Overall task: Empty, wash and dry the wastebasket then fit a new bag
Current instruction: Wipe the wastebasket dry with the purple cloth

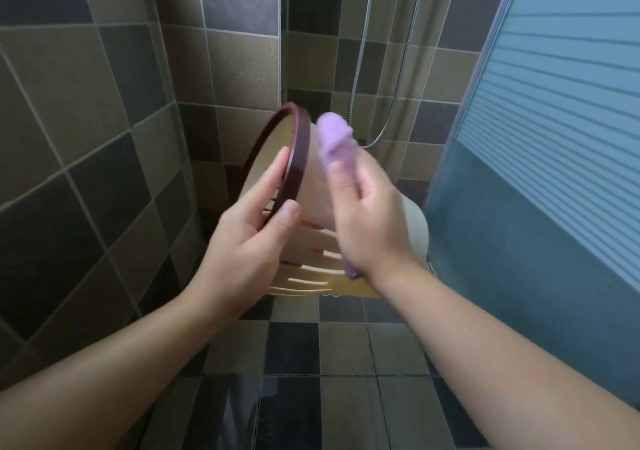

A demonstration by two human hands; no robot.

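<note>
Wastebasket (313,241) emptied; left hand (249,238) grips its rim at nine o'clock, right hand (367,217) clutches purple cloth (334,137), wiping. Bag unfitted.

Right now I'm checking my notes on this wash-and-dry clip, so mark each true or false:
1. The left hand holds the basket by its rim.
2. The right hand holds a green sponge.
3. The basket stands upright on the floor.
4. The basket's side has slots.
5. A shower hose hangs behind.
1. True: the left hand grips the dark rim of the wastebasket.
2. False: the right hand holds a purple cloth against the basket's outside.
3. False: it is held up, tipped on its side, opening toward the left.
4. True: slots run along its lower side.
5. True: a metal shower hose hangs by the tiled wall.
</note>
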